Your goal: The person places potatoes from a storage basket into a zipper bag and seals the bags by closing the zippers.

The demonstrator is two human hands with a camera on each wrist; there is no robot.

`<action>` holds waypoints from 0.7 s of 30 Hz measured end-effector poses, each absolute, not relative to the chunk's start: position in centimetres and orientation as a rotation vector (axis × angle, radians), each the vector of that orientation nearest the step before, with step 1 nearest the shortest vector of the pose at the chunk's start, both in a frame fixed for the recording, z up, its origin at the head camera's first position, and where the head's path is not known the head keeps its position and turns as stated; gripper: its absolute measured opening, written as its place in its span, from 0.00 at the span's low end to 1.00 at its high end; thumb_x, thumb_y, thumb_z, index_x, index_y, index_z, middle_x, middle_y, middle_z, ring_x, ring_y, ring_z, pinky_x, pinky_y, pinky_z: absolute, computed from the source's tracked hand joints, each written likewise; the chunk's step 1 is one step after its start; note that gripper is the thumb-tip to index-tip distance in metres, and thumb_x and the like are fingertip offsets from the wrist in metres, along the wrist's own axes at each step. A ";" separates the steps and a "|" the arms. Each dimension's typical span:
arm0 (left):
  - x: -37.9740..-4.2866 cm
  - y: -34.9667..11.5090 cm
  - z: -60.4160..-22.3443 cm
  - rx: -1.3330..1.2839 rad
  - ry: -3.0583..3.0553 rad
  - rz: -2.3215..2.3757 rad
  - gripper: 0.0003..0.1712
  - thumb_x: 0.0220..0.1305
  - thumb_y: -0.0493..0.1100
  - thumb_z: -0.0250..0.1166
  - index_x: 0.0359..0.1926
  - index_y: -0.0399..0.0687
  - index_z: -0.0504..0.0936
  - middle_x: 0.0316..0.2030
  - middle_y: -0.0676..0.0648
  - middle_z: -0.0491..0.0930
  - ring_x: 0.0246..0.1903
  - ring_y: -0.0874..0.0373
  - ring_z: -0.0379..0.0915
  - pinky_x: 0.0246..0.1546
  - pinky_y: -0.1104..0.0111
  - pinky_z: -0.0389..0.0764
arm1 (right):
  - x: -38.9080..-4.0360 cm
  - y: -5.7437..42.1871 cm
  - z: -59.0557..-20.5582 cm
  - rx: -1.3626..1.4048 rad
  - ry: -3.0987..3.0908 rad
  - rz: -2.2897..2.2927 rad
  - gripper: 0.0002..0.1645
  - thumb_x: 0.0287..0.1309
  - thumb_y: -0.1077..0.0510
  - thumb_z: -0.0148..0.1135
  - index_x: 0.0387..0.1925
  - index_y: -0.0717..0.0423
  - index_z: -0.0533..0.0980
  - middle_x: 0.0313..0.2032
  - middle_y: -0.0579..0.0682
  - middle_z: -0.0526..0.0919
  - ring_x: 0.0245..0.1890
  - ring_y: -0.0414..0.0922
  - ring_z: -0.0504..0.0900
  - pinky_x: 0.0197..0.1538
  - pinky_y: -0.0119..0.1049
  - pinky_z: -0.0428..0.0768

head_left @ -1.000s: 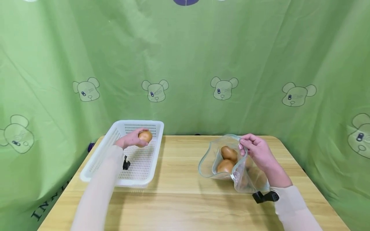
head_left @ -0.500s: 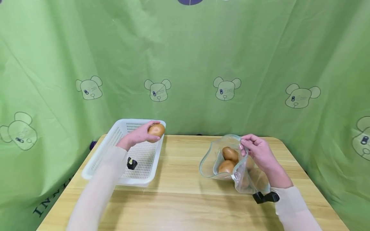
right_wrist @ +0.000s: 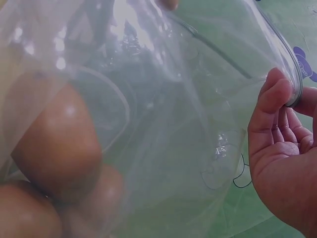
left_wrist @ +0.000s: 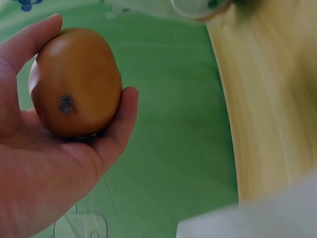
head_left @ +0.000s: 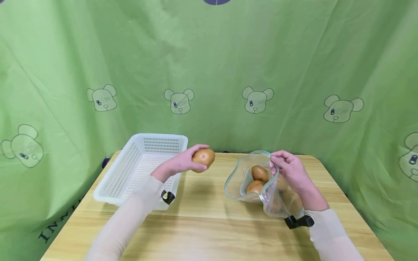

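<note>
My left hand (head_left: 181, 162) grips a smooth, orange-brown pear (head_left: 204, 158), held above the table just right of the white basket. In the left wrist view the pear (left_wrist: 79, 82) has a dark speckled spot on its end, and the fingers and thumb wrap its sides. At the right, my right hand (head_left: 292, 173) pinches the rim of a clear zip bag (head_left: 235, 183) between thumb and fingers. The bag's mouth gapes toward the left. Several brown pears (head_left: 255, 187) lie inside; the right wrist view shows them (right_wrist: 57, 134) blurred through the plastic.
A white perforated plastic basket (head_left: 109, 181) stands on the left of the wooden table (head_left: 209, 232); my left forearm covers part of it. A green curtain (head_left: 209, 123) with bear-head prints hangs behind the table and at both sides. Black wrist cameras (head_left: 298, 222) sit on both sleeves.
My left hand has lifted the pear out of the basket and carried it rightward past the rim. The right hand and the bag have stayed nearly still.
</note>
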State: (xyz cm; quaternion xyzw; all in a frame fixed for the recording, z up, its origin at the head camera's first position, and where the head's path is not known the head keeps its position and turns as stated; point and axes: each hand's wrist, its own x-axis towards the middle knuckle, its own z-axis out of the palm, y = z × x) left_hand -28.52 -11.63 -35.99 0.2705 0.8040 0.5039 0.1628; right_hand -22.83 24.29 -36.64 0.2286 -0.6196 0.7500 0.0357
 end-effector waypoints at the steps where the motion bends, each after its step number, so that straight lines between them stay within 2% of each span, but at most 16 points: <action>1: -28.3 -11.3 -36.1 0.776 2.275 1.448 0.45 0.51 0.43 0.71 0.69 0.58 0.59 0.55 0.43 0.68 0.50 0.50 0.70 0.50 0.58 0.73 | -22.9 24.2 -36.6 0.702 -1.900 2.307 0.10 0.66 0.70 0.48 0.36 0.62 0.77 0.25 0.49 0.79 0.21 0.39 0.76 0.26 0.27 0.77; 5: -27.3 -9.8 -36.2 0.820 2.214 1.469 0.44 0.52 0.43 0.71 0.67 0.60 0.59 0.55 0.44 0.68 0.48 0.50 0.71 0.48 0.60 0.74 | -23.1 23.9 -36.6 0.693 -1.892 2.315 0.11 0.66 0.70 0.48 0.36 0.61 0.77 0.25 0.49 0.80 0.21 0.39 0.77 0.26 0.26 0.77; 18: -25.4 -5.6 -37.3 1.047 2.066 1.533 0.43 0.53 0.38 0.69 0.68 0.54 0.60 0.58 0.49 0.66 0.49 0.58 0.71 0.47 0.65 0.76 | -23.6 23.1 -36.8 0.627 -1.888 2.329 0.11 0.66 0.70 0.49 0.35 0.59 0.77 0.25 0.48 0.80 0.21 0.39 0.77 0.26 0.26 0.78; 21: -25.2 -4.9 -37.3 1.061 2.048 1.518 0.42 0.54 0.39 0.69 0.68 0.56 0.60 0.59 0.49 0.66 0.48 0.59 0.71 0.47 0.66 0.76 | -23.7 23.0 -36.8 0.625 -1.893 2.334 0.11 0.66 0.70 0.49 0.35 0.59 0.77 0.25 0.48 0.80 0.21 0.38 0.77 0.26 0.27 0.78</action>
